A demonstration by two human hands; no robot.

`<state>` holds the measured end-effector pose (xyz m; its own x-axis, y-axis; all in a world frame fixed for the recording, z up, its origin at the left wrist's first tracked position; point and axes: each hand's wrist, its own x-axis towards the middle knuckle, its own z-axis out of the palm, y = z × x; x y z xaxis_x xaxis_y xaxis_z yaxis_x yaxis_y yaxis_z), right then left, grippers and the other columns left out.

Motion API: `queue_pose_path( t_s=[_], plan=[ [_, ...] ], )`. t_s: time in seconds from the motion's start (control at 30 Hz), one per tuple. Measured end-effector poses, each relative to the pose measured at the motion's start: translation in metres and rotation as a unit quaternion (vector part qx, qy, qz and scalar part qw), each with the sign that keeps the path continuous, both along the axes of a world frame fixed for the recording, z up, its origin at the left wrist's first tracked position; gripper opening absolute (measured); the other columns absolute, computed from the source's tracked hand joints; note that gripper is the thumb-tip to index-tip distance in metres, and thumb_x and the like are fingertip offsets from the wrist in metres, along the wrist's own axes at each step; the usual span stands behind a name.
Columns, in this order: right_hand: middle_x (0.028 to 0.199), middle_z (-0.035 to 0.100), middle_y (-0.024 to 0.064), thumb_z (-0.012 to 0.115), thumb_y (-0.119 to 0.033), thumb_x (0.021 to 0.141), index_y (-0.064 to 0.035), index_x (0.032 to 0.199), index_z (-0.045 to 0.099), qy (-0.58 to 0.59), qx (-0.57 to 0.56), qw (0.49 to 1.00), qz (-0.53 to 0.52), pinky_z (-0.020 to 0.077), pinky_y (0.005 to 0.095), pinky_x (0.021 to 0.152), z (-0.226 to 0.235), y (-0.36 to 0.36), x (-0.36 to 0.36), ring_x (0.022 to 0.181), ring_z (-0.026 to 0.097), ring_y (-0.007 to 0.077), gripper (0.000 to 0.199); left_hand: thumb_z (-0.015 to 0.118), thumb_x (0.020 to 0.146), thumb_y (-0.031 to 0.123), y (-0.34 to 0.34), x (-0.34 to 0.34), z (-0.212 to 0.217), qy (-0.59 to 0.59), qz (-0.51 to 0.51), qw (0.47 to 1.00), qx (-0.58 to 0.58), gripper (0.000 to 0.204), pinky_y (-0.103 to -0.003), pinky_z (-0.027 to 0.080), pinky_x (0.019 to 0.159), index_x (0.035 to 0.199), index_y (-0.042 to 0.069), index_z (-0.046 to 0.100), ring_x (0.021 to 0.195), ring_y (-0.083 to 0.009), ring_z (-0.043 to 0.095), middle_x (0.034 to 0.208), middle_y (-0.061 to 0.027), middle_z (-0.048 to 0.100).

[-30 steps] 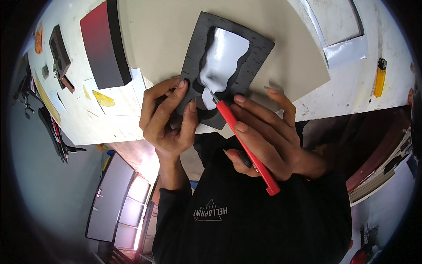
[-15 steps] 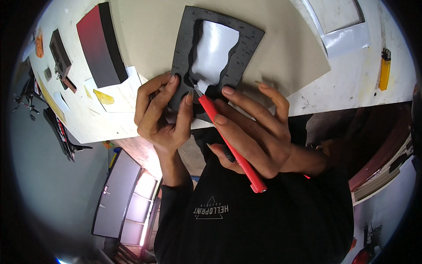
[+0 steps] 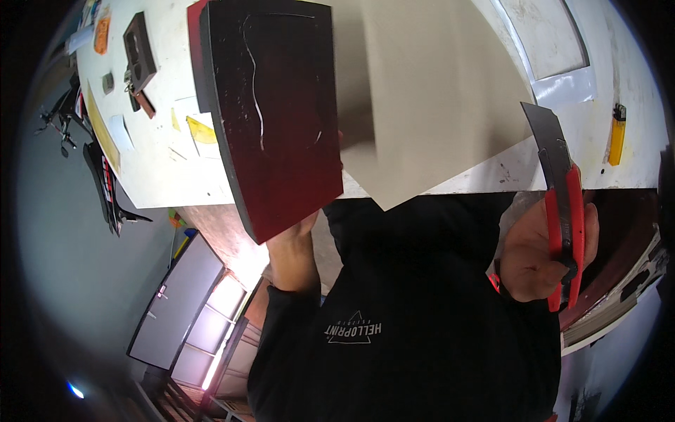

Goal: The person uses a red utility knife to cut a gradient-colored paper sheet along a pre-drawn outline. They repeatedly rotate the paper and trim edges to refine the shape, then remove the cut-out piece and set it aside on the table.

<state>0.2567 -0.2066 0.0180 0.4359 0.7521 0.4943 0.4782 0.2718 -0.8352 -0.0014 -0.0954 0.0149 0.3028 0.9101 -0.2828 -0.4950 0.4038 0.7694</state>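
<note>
My left hand, mostly hidden, is clamped on a dark red, black-edged slab at eleven o'clock. My right hand, at three, wraps a red-handled utility knife. The white table bears a large beige sheet at one o'clock; a grey door (sunlit windows adjoining) stands at eight.

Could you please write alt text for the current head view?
A person's left hand, mostly hidden, holds up a dark red panel, while the right hand grips a red utility knife, blade extended. A beige sheet lies on the white table.
</note>
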Motion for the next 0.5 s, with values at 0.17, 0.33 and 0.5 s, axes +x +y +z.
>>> queue_pose_path(
  t_s=[0.17, 0.33, 0.5],
  plan=[
    [0.126, 0.050, 0.0338, 0.025, -0.035, 0.103, 0.0112, 0.132, 0.039, 0.119, 0.039, 0.991, 0.049, 0.0429, 0.0515, 0.103, -0.016, -0.011, -0.009, 0.119, 0.052, 0.0437, 0.057, 0.050, 0.094, 0.043, -0.002, 0.006, 0.000, -0.218, -0.057, 0.970, -0.093, 0.057, -0.036, 0.057, 0.072, 0.126, -0.005, 0.050, 0.088, -0.0330, 0.065, 0.114, -0.0335, 0.055],
    [0.131, 0.047, 0.0341, 0.033, -0.034, 0.102, 0.0096, 0.135, 0.037, 0.079, -0.020, 0.991, 0.107, 0.0393, 0.0508, 0.105, -0.010, -0.015, -0.008, 0.122, 0.050, 0.0431, 0.055, 0.053, 0.092, 0.045, -0.006, 0.005, 0.004, -0.213, -0.066, 0.968, -0.114, 0.062, -0.034, 0.058, 0.071, 0.126, -0.006, 0.049, 0.084, -0.0321, 0.067, 0.112, -0.0332, 0.056],
    [0.112, 0.058, 0.0331, 0.047, -0.045, 0.096, 0.0087, 0.131, 0.043, 0.083, -0.089, 0.991, 0.059, 0.0368, 0.0544, 0.104, 0.003, -0.011, -0.014, 0.109, 0.059, 0.0405, 0.065, 0.062, 0.091, 0.030, -0.017, 0.003, 0.008, -0.030, -0.028, 0.997, -0.062, 0.052, -0.032, 0.058, 0.071, 0.126, -0.006, 0.050, 0.085, -0.0278, 0.068, 0.109, -0.0269, 0.061]
  ],
)
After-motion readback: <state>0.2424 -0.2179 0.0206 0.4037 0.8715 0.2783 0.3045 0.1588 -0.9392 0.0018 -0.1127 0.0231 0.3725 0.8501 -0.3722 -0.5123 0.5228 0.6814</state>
